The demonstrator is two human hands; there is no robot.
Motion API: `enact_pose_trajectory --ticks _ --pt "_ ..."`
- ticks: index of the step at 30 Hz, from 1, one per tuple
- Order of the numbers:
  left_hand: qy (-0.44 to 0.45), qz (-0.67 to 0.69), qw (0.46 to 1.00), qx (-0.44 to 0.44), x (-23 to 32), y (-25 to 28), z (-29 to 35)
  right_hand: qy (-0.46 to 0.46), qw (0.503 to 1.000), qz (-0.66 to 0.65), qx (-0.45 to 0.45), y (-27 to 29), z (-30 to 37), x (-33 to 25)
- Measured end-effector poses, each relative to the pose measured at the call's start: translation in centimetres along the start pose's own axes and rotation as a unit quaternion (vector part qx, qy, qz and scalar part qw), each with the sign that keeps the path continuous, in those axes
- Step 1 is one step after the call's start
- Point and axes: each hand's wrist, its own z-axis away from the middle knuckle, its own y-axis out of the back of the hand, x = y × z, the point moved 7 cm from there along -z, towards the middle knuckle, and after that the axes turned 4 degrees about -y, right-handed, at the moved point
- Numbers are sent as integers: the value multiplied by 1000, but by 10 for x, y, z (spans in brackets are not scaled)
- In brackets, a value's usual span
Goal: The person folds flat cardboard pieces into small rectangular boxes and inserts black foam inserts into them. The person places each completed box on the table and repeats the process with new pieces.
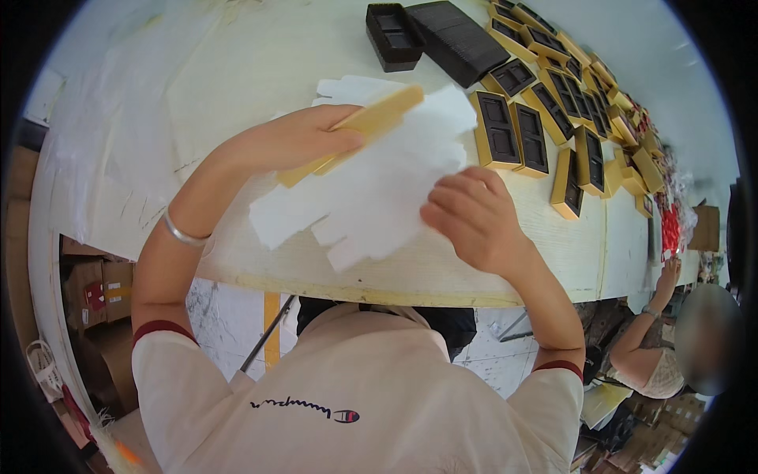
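Note:
My left hand (320, 141) is closed on a flat gold card piece (383, 114), thumb on top, and lifts it at a slant over a spread of white die-cut card blanks (371, 197). My right hand (471, 217) hovers at the right edge of these blanks. Its fingers are loosely bent and smeared by motion, their undersides hidden, so I cannot see whether anything is in them. The blanks overlap, with notched edges facing several ways.
Gold boxes with black inserts (499, 130) crowd the table's right side. A black plastic tray (393, 35) and a stack of dark trays (458, 39) lie at the back. Clear plastic film (118, 118) covers the left. A co-worker's hand (668, 275) reaches the table at far right.

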Motion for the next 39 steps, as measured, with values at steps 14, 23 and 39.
enact_pose_trajectory --ticks 14,23,39 --pt "-229 -441 855 147 18 -67 48 -393 794 -395 -244 -102 -15 64" --pt "-271 -402 860 163 22 -62 45 -364 801 -409 -241 -90 -14 60" --pt "-120 -381 895 200 -12 -47 13 -191 963 -87 -169 -88 -18 46"
